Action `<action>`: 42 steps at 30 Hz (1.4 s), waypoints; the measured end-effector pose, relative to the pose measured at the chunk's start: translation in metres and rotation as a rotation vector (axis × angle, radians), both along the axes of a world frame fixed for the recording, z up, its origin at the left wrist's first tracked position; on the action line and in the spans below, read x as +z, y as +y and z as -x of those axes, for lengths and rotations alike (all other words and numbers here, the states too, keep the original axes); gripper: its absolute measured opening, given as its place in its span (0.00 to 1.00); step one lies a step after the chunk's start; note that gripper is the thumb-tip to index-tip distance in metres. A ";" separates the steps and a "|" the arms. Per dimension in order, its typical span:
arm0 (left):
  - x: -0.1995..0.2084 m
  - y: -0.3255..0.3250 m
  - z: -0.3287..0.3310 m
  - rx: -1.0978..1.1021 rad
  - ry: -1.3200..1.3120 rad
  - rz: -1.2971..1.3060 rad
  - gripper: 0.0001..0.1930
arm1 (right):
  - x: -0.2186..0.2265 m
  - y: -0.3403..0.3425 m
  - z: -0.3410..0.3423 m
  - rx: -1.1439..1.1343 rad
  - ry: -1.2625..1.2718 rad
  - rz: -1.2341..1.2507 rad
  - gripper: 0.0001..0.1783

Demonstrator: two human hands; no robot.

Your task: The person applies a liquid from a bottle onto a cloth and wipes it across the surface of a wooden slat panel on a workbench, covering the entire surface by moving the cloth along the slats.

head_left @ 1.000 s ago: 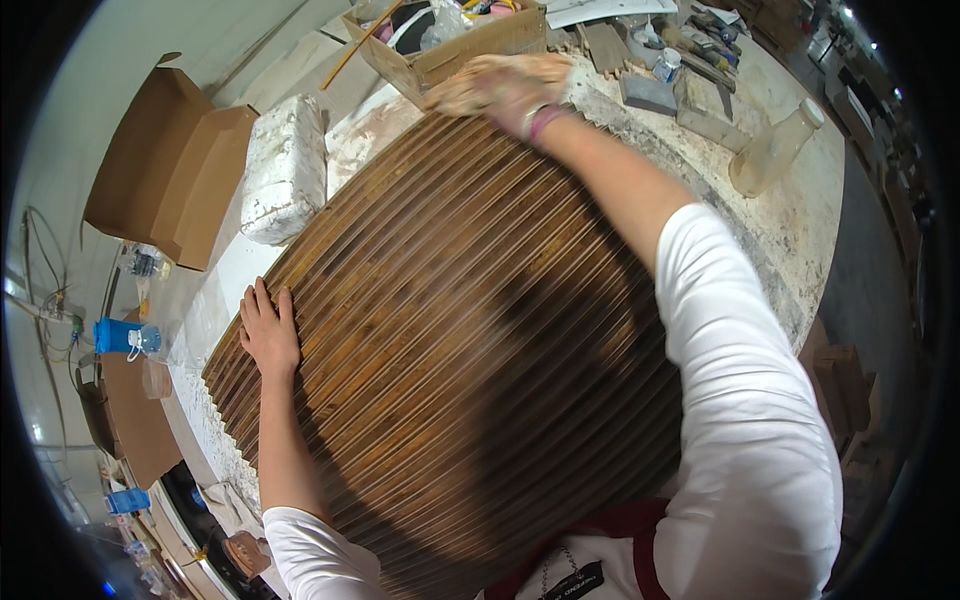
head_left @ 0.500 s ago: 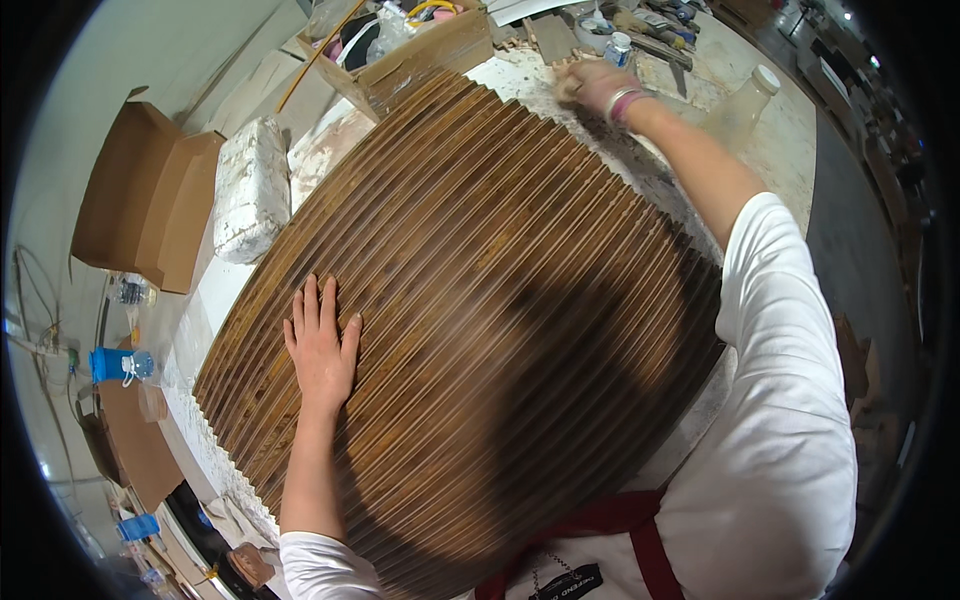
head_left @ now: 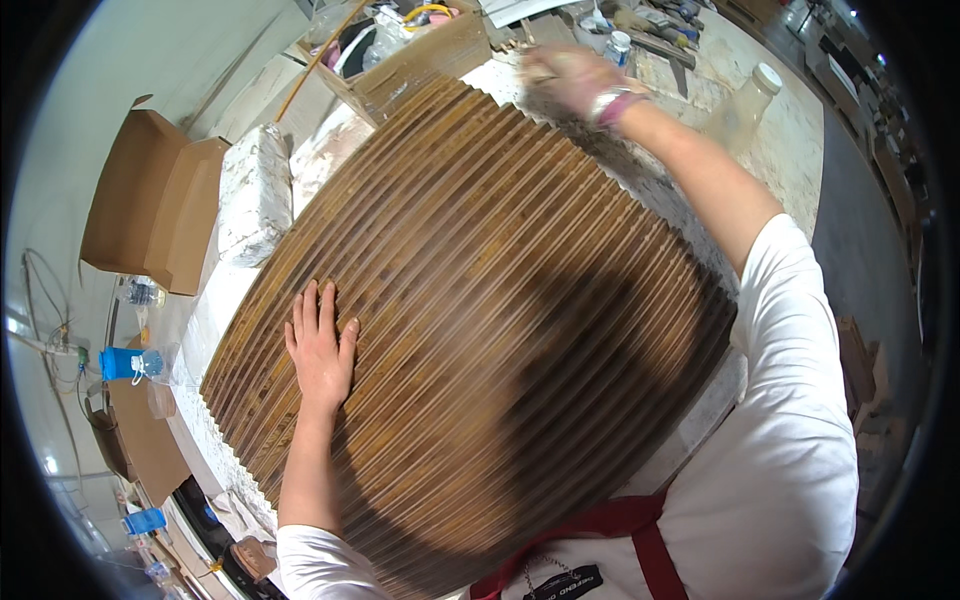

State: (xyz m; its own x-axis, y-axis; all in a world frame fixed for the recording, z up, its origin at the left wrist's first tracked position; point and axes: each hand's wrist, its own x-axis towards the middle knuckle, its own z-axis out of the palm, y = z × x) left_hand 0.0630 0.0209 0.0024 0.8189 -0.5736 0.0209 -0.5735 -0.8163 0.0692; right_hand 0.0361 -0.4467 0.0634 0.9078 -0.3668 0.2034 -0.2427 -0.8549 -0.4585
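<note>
A large brown ribbed panel (head_left: 450,300), its grooves running diagonally, lies across the worktable. My left hand (head_left: 320,345) is open and rests flat on its left part, fingers apart and pointing away from me. Beyond the panel's far right edge is my right hand (head_left: 578,82), with a whitish, glove-like covering and a pink band at the wrist. Motion smears its fingers, so I cannot make out whether they hold anything. A shadow falls over the panel's right half.
A cardboard box (head_left: 425,62) full of odds and ends stands at the back. A white wrapped block (head_left: 255,195) and an open carton (head_left: 155,200) are on the left. At back right are a cloudy bottle (head_left: 745,105), a small jar (head_left: 617,48) and brushes (head_left: 650,38).
My right hand has shifted left along the far edge of the panel and is more blurred. My left hand keeps its place on the panel. The whole view has tilted slightly.
</note>
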 end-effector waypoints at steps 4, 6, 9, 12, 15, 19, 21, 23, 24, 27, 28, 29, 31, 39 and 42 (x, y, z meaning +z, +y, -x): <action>0.003 -0.007 -0.003 -0.018 -0.022 -0.026 0.31 | -0.048 0.062 -0.013 0.445 -0.191 0.372 0.15; 0.001 -0.001 0.000 0.002 -0.015 -0.021 0.30 | -0.022 0.032 -0.003 0.265 -0.024 -0.027 0.12; 0.000 -0.004 0.001 -0.010 -0.003 0.026 0.31 | -0.005 -0.016 -0.003 -0.026 0.141 0.135 0.14; 0.000 -0.004 -0.001 0.003 -0.019 0.010 0.30 | -0.024 0.006 -0.013 0.242 -0.207 0.131 0.15; 0.004 -0.007 -0.002 -0.021 -0.017 0.000 0.30 | -0.066 0.013 -0.021 0.286 -0.113 0.292 0.10; 0.003 -0.006 0.000 -0.003 -0.016 0.013 0.30 | -0.014 -0.024 -0.019 -0.107 0.167 0.182 0.14; 0.002 -0.005 0.000 -0.003 -0.038 0.004 0.31 | -0.007 -0.004 -0.031 0.024 -0.138 0.186 0.15; 0.004 -0.010 -0.004 -0.005 0.028 0.090 0.31 | -0.015 0.035 -0.067 0.402 -0.472 -0.088 0.18; 0.003 -0.004 -0.006 0.028 0.061 0.127 0.31 | 0.014 0.106 -0.055 0.419 -0.330 -0.083 0.18; -0.012 0.038 -0.057 0.174 -0.096 0.386 0.32 | 0.025 0.217 -0.070 0.785 -0.007 0.004 0.16; -0.020 0.054 -0.084 0.252 -0.225 0.413 0.32 | 0.017 0.237 -0.074 0.884 0.150 -0.028 0.17; -0.019 0.071 -0.099 0.366 -0.257 0.261 0.32 | -0.004 0.259 -0.068 0.849 -0.008 0.498 0.20; -0.017 0.079 -0.107 0.597 -0.098 0.019 0.32 | -0.028 0.263 -0.070 0.840 -0.122 0.327 0.28; -0.022 0.081 -0.104 0.540 -0.097 0.054 0.32 | -0.066 0.057 -0.121 0.323 0.096 0.227 0.16; -0.020 0.072 -0.109 0.537 -0.115 0.011 0.31 | -0.074 -0.043 -0.116 0.024 0.233 0.356 0.21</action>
